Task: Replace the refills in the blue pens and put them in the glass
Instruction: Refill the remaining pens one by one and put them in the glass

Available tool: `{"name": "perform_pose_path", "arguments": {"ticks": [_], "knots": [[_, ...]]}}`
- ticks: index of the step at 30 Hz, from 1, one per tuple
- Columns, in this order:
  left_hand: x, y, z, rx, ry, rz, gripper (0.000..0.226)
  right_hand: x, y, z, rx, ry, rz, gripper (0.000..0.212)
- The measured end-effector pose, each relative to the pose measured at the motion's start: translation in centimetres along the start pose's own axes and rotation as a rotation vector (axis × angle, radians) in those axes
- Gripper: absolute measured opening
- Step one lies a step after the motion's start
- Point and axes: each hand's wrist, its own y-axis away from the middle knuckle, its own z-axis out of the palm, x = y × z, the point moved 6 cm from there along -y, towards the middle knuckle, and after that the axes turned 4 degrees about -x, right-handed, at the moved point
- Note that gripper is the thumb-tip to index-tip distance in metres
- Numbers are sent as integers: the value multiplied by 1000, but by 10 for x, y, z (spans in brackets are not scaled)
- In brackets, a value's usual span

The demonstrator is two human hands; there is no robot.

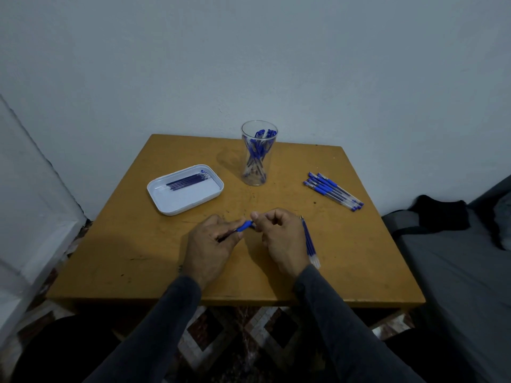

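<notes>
Blue pen [242,227] pinched between both hands' fingers [255,217].

One glass [258,153] holds several blue pens, too crowded to count. One white tray [184,200] carries about five refills [188,181]. About six loose pens [333,191] lie beyond the right-hand fingers [272,217]; one pen [243,226] sits between both hands.

a square wooden counter [345,244] stands against a plain pale wall [249,51] in dim light. left of the counter runs a white moulded frame [33,194]. below it shows a patterned tile floor [249,335]. right of the counter lies a grey bed [456,272] with dark cloth [439,217] on it.
</notes>
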Motion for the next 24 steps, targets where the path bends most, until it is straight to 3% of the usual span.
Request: {"name": "perform_pose_path", "arguments": {"ticks": [4, 7, 8, 12, 15, 18, 24], "knots": [[1, 1, 3, -30, -31, 19, 36, 1, -2, 0, -105, -48, 18, 6], [-1, 0, 2, -34, -18, 35, 36, 0, -4, 1, -183, -202, 27, 29], [-2, 0, 2, -31, -13, 36, 35, 1, -4, 1, -185, -213, 42, 34], [-2, 0, 2, -33, -42, 30, 36, 2, -5, -2, -82, -23, 33, 15], [-2, 0, 2, -32, -39, 53, 34, 4, -5, -1, -149, -79, 13, 7], [-4, -1, 1, -22, -39, 27, 33, 2, -5, 0, -217, -139, 0, 25], [-2, -1, 1, -29, -69, 28, 34, 7, -6, 0, -105, -23, 15, 6]]}}
